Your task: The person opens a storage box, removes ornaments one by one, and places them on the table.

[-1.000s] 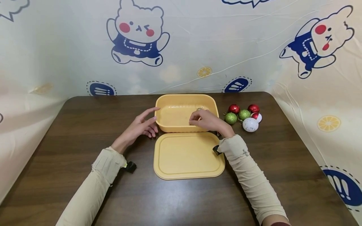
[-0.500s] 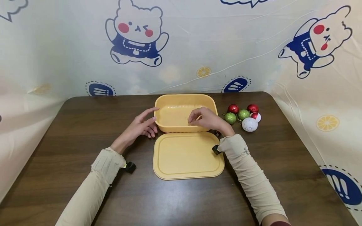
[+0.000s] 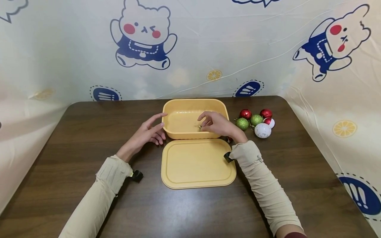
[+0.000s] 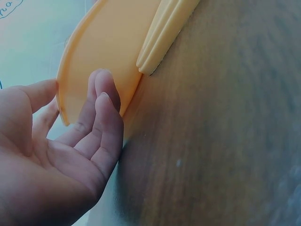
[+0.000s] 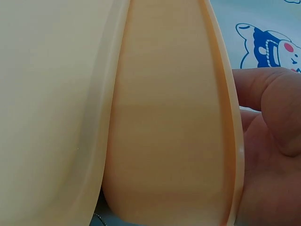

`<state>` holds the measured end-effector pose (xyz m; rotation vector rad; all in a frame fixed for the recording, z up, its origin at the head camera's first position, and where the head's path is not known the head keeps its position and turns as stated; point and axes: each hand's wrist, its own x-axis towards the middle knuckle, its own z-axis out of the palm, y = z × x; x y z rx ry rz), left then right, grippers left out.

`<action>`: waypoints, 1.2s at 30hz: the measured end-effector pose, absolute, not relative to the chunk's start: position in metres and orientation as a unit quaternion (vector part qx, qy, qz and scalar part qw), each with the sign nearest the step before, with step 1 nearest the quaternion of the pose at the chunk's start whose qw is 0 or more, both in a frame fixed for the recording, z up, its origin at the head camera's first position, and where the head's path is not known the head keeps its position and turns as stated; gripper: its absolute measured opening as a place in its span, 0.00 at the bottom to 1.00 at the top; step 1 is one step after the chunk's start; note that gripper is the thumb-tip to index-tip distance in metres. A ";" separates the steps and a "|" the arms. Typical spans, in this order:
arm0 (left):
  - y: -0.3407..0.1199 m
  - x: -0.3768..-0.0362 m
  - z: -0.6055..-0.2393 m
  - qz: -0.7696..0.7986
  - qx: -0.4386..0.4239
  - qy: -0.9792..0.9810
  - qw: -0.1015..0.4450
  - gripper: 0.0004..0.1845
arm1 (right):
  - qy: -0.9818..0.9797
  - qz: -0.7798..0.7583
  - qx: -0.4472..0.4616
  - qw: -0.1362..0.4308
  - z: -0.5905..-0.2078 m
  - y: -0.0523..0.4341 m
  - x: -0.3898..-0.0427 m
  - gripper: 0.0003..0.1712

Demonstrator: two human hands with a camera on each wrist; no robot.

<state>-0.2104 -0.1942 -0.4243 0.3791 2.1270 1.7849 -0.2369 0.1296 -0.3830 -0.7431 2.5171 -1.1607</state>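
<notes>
A yellow box (image 3: 178,135) stands near the table's back edge, its flat lid (image 3: 197,165) lying in front. My left hand (image 3: 148,131) is at the box's left end, thumb and forefinger touching the rim, other fingers loosely bent outside it. My right hand (image 3: 218,124) reaches over the front wall into the box, forefinger and thumb apart. By its thumb shows a small gold piece (image 3: 199,127), partly covered by the hand. In the right wrist view, the box wall (image 5: 164,108) hides the right fingertips.
Right of the box lie several bauble ornaments: red (image 3: 245,114), glittery green (image 3: 256,120), speckled white (image 3: 263,130) and a red-and-white one (image 3: 269,123). A small ornament (image 3: 229,139) shows beneath the right wrist. A printed cloth (image 3: 190,49) hangs behind the brown table (image 3: 89,132).
My right forefinger has lifted away from the thumb, and the small gold piece now shows beside the thumb. The left hand stays at the box's end.
</notes>
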 end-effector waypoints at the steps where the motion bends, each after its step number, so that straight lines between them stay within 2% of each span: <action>1: -0.194 -0.210 -0.424 0.627 0.134 0.749 0.169 0.28 | 0.869 -0.402 -0.255 0.136 -0.383 0.130 -0.237 0.18; 9: -0.194 -0.211 -0.424 0.626 0.135 0.749 0.168 0.28 | 0.874 -0.401 -0.251 0.114 -0.380 0.130 -0.236 0.09; 21: -0.194 -0.211 -0.425 0.623 0.133 0.752 0.169 0.28 | 0.869 -0.410 -0.268 0.062 -0.372 0.132 -0.235 0.08; 36: -0.194 -0.211 -0.424 0.620 0.129 0.755 0.170 0.27 | 0.876 -0.406 -0.256 0.039 -0.348 0.134 -0.224 0.07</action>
